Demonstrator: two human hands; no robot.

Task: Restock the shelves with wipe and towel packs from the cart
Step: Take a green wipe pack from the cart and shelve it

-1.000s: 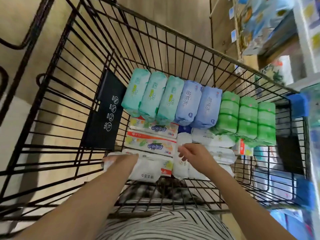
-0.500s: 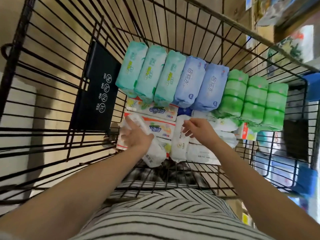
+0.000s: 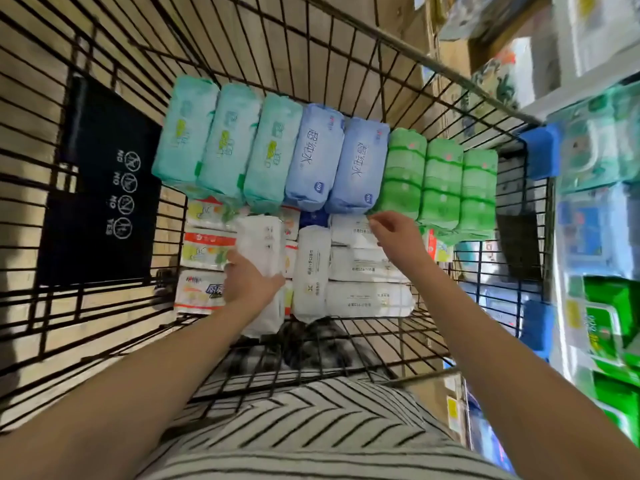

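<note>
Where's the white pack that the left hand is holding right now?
Head view, left of centre in the cart: the white pack is gripped by the left hand, between the orange-printed packs and a second white pack.

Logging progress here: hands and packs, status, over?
Left hand grips a white pack. Right hand empty, over the stacked white packs. Nothing blocking inside the cart.

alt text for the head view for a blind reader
Left hand grips a white pack inside a wire cart; right hand reaches over stacked white packs. Teal packs, blue packs and green packs stand in a row behind.
</note>
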